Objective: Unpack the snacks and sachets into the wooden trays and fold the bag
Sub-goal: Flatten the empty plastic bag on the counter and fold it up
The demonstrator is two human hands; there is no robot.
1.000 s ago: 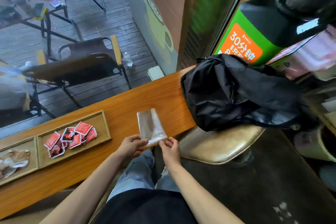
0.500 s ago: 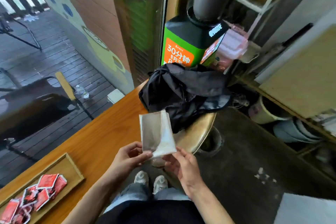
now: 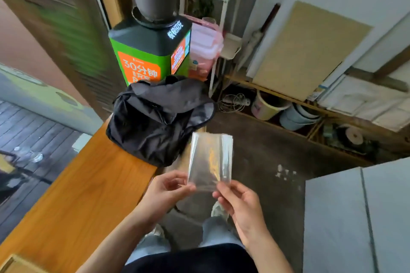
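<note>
Clear plastic, the folded bag (image 3: 210,159) stands upright in mid-air beyond the surface (image 3: 88,184) edge, pinched at its bottom corners by left hand (image 3: 165,190) and right hand (image 3: 238,200); align edges squarely before pressing each crease flat.

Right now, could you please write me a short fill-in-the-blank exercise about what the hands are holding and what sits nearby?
1. Both hands pinch the ____ edge of the clear plastic bag.
2. The left hand and right hand hold the bag over the ____, off the wooden counter.
3. The black backpack rests partly on the ____.

Missing words: bottom; floor; counter
</note>
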